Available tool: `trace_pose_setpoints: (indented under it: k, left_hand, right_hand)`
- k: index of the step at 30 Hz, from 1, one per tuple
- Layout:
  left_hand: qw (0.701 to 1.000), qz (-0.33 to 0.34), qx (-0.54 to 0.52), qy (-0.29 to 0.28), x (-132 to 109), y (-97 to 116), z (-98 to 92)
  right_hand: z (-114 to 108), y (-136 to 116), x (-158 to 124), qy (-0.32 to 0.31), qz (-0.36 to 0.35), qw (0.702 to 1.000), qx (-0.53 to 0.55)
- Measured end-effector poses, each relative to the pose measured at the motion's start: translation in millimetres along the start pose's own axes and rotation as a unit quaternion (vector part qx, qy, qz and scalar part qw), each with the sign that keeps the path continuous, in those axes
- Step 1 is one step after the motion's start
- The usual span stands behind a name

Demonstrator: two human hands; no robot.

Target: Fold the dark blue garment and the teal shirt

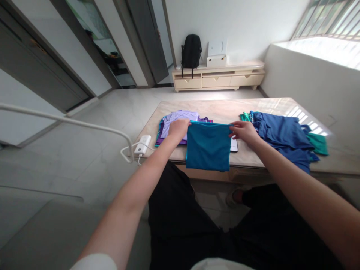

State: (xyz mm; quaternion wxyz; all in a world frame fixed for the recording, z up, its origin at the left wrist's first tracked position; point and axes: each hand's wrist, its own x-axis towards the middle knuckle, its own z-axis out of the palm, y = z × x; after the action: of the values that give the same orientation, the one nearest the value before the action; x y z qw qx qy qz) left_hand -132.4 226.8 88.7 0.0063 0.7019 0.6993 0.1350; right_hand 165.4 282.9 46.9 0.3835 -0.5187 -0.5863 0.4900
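Note:
A teal cloth [208, 148] hangs from both hands over the front edge of the table, its top edge pulled straight. My left hand [180, 129] pinches its upper left corner, and my right hand [244, 132] grips the upper right corner. Behind my left hand lies a stack of lilac and purple clothes [181, 117]. To the right of my right hand is a pile of dark blue clothes [284, 131], with green cloth [319, 143] at its right side. A phone [234, 144] shows partly behind the teal cloth.
A white power bank [143, 145] with a cable lies at the left end of the marble-patterned table [225, 108]. A white curved bar crosses on the left. Against the far wall, a low cabinet [216, 80] holds a black backpack [191, 52] and a white box [216, 60].

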Motion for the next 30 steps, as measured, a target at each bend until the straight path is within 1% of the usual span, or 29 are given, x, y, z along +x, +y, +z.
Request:
trace_pose_setpoints:
  k: [1,2,3,4,5,6,7,9,12,13,14,15,16,18,22,26,28,30]
  left_hand:
    - [1.0,-0.005,-0.01,0.011,24.7,-1.2,-0.4]
    - [0.999,-0.009,-0.023,0.022,44.2,-2.7,0.5]
    - [0.999,-0.011,-0.038,0.033,57.4,-4.4,3.1]
    - [0.997,-0.012,-0.055,0.044,63.6,-6.6,7.8]
    - [0.996,-0.014,-0.073,0.056,62.4,-8.9,14.9]
    - [0.994,-0.017,-0.091,0.067,53.7,-11.4,24.5]
    - [0.991,-0.021,-0.108,0.074,38.1,-13.9,36.3]
    - [0.986,-0.038,-0.141,0.077,-8.8,-18.5,64.4]
    - [0.977,-0.091,-0.182,0.057,-88.8,-24.0,106.0]
    - [0.973,-0.112,-0.195,0.049,-109.8,-25.7,116.4]
    - [0.968,-0.132,-0.209,0.041,-125.6,-27.6,124.2]
    - [0.962,-0.15,-0.224,0.036,-135.8,-29.5,129.6]
    - [0.956,-0.165,-0.239,0.031,-140.9,-31.5,132.8]
    - [0.945,-0.185,-0.269,0.024,-140.4,-35.5,135.0]
    - [0.914,-0.213,-0.344,-0.011,-134.9,-40.6,138.1]
    - [0.861,-0.252,-0.439,-0.049,-144.8,-42.4,149.9]
    - [0.832,-0.274,-0.478,-0.055,-148.0,-42.5,154.1]
    - [0.804,-0.298,-0.512,-0.055,-148.2,-41.7,154.4]
  right_hand:
    - [5.7,-7.5,23.3,0.008,0.001,1.0,-0.006]
    - [12.0,-12.1,41.5,0.015,0.0,1.0,-0.013]
    - [18.6,-13.2,53.6,0.022,-0.002,1.0,-0.02]
    - [25.3,-10.4,59.1,0.03,-0.007,0.999,-0.027]
    - [31.8,-3.4,57.6,0.039,-0.014,0.999,-0.034]
    - [37.5,7.5,49.1,0.047,-0.02,0.998,-0.041]
    - [42.2,21.9,34.4,0.054,-0.025,0.997,-0.049]
    - [47.5,57.4,-8.3,0.059,-0.019,0.996,-0.066]
    - [46.7,109.7,-77.6,0.078,0.031,0.99,-0.116]
    - [45.4,122.4,-95.0,0.092,0.048,0.985,-0.136]
    - [44.2,131.8,-107.9,0.103,0.063,0.981,-0.155]
    - [43.5,137.9,-116.3,0.112,0.075,0.976,-0.169]
    - [43.3,140.9,-120.7,0.118,0.084,0.973,-0.179]
    - [44.7,140.2,-120.9,0.115,0.093,0.972,-0.181]
    - [52.4,130.5,-112.6,0.074,0.109,0.983,-0.126]
    - [61.4,130.5,-108.6,0.022,0.167,0.986,-0.013]
    - [65.0,133.3,-106.5,0.014,0.197,0.979,0.043]
    - [68.3,136.2,-104.3,0.018,0.221,0.971,0.086]
